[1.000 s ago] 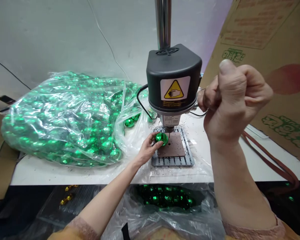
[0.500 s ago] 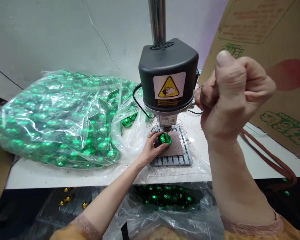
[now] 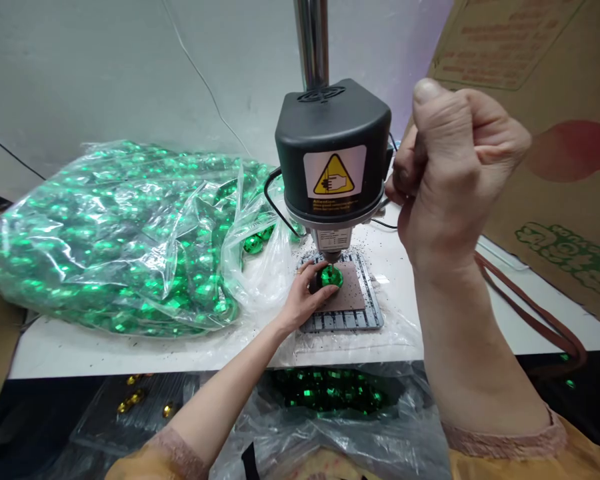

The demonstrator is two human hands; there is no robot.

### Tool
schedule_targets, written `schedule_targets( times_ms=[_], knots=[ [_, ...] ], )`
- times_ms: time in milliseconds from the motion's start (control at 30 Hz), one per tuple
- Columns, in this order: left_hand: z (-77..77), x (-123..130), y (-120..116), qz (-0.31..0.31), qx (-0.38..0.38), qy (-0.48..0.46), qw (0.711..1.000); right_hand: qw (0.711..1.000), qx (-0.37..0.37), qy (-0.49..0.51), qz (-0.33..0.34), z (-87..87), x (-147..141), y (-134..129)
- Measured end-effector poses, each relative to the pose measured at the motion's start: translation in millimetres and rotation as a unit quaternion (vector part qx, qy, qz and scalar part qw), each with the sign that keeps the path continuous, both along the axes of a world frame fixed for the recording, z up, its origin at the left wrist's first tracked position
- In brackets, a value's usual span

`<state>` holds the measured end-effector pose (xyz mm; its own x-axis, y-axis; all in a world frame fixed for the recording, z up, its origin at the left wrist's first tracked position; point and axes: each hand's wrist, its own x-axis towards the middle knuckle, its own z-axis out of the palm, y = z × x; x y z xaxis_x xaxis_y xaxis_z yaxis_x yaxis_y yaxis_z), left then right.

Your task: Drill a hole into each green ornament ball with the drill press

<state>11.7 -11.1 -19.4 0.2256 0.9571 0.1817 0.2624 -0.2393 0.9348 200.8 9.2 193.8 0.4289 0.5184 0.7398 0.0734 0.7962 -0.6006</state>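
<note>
A shiny green faceted ball sits on a brownish pad over the slotted grey base plate. My left hand grips this ball from its left side, thumb in front and fingers behind. Directly above it is the tip of a black drill press with a yellow warning sticker. My right hand is raised at the machine's right side, its fingers curled round a lever that is mostly hidden; only a short metal piece shows beside the housing.
A clear plastic bag full of green balls covers the table's left. Below the front edge lie more green balls in plastic and several gold balls. A cardboard box stands at the right, near a brown strap.
My right hand has moved slightly left and up in the view. The drill tip now appears at the top of the green ball. My left hand keeps its hold.
</note>
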Motion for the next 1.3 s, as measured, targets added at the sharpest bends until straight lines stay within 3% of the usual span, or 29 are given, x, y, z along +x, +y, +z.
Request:
schedule_targets(
  times_ms=[133, 467, 733, 1300],
  knots=[
    [2.2, 9, -3, -0.021, 0.018, -0.009, 1.0, 1.0, 0.009, -0.003, -0.002, -0.6, 0, -1],
    [5.5, 12, -8, -0.023, -0.032, -0.043, 0.998, 0.999, 0.001, 0.034, 0.016, -1.8, -1, -8],
    [3.3, 12, -8, -0.029, 0.003, -0.014, 0.999, 0.997, 0.059, 0.033, -0.037, -27.1, -9, -33],
    [-0.8, 12, -7, -0.026, 0.007, -0.005, 1.0, 0.986, 0.138, 0.035, -0.087, -61.4, -13, -37]
  ],
)
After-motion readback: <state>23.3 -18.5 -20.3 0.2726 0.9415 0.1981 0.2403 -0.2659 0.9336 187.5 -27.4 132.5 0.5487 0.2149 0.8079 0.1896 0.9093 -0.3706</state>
